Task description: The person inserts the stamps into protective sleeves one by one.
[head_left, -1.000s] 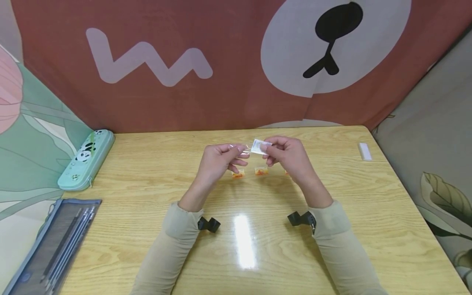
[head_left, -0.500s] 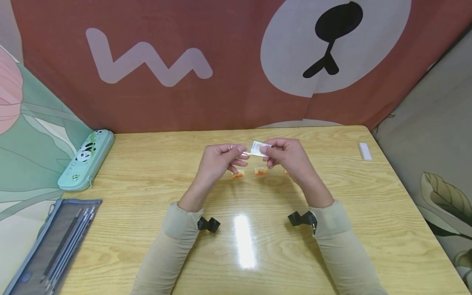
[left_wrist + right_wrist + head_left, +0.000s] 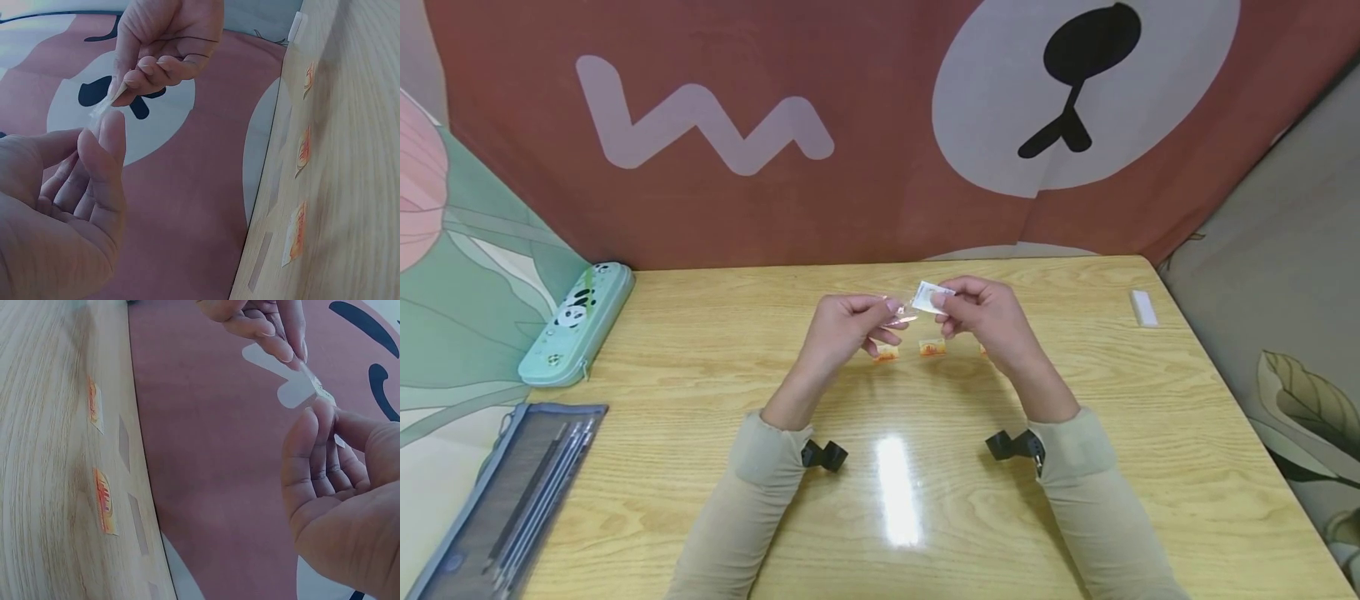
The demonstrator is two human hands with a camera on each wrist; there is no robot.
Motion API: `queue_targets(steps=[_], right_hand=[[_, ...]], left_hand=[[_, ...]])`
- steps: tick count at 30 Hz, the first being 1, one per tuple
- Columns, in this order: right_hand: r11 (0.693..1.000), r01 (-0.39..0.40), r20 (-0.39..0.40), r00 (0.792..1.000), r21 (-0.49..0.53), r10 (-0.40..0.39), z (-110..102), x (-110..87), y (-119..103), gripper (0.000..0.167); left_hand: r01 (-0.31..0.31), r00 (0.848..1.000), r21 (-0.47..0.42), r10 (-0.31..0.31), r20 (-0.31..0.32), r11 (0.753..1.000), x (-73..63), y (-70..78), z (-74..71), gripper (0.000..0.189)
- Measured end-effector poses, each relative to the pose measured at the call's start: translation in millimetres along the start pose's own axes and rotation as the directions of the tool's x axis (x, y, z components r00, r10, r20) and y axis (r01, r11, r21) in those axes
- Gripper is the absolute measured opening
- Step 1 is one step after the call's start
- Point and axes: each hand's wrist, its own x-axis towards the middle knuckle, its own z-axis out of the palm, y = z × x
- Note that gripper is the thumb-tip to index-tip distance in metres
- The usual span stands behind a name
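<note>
Both hands are raised over the far middle of the table, close to each other. My left hand (image 3: 837, 327) pinches a crinkled piece of clear plastic film (image 3: 906, 317) between thumb and forefinger. Between the thumb and fingers of my right hand (image 3: 990, 320) is a small white rectangular card (image 3: 927, 296) with faint print. The film and the card meet or overlap in the gap between the hands. Below on the table lie small orange and white printed pieces: a left one (image 3: 295, 236), a middle one (image 3: 932, 347) and a right one (image 3: 309, 80), in a row.
A mint panda pencil case (image 3: 577, 325) stands at the table's left edge. Nearer lies a mesh zip pouch (image 3: 538, 500) with several pencils. A small white block (image 3: 1143, 308) lies at the back right. A printed cloth (image 3: 737, 208) hangs behind the wooden table (image 3: 955, 517).
The clear film has spread and now catches more light below my left fingertips. The white card has dipped slightly, then risen back with my right hand. The table pieces have not moved.
</note>
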Motion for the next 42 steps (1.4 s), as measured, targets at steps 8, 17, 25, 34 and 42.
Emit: queue_targets(steps=[8, 17, 25, 34, 42], right_hand=[[0.994, -0.057, 0.045, 0.997, -0.089, 0.061, -1.1, -0.6, -2.6, 0.023], [0.989, -0.091, 0.078, 0.992, -0.118, 0.1, -1.8, 0.7, -3.3, 0.023], [0.994, -0.067, 0.068, 0.995, -0.086, 0.073, -2.2, 0.7, -1.9, 0.024], [0.996, -0.045, 0.043, 0.998, -0.071, 0.048, -1.1, 0.4, -1.0, 0.024], [0.997, -0.05, 0.03, 0.998, -0.065, 0.053, -0.6, -0.7, -3.4, 0.024]], left_hand=[[-0.013, 1.0, 0.02, 0.014, -0.024, 1.0, -0.2, -1.1, 0.2, 0.029], [-0.017, 1.0, 0.004, 0.017, -0.012, 1.0, 1.3, -1.7, 1.4, 0.032], [-0.02, 1.0, -0.003, 0.02, 0.018, 1.0, 0.2, -0.9, 1.7, 0.022], [-0.026, 1.0, -0.011, 0.026, -0.018, 1.0, 1.4, -0.5, 2.7, 0.025], [-0.03, 0.999, -0.028, 0.029, -0.027, 0.999, 1.3, -0.5, 2.3, 0.025]])
